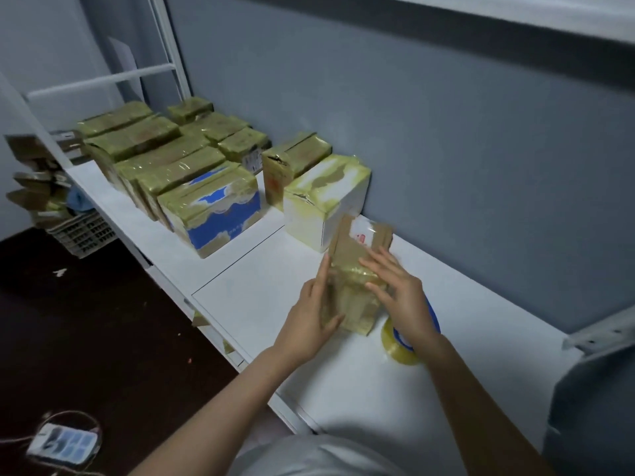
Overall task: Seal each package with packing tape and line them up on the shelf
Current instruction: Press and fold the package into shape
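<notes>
The package, a small brown cardboard one half wrapped in glossy clear tape, is right there on the white shelf in front of the person, close to the grey wall, its far end just beside a white box. Left hand is flat along the package's left side, fingers straight and pointing away, thumb across the near face, bracing rather than clutching. Right hand lies on top, fingers spread and straight, pressing on the shiny tape and curled round nothing. Under that right wrist lies the tape roll, clear tape on a blue core, partly hidden, next to the package. Further along, a blue and white box stands taped, a brown box sits behind the white one, and beyond them a tight row of taped packages runs to the shelf's far end. Down on the dark floor there's a plastic crate and a power strip with its cord.
</notes>
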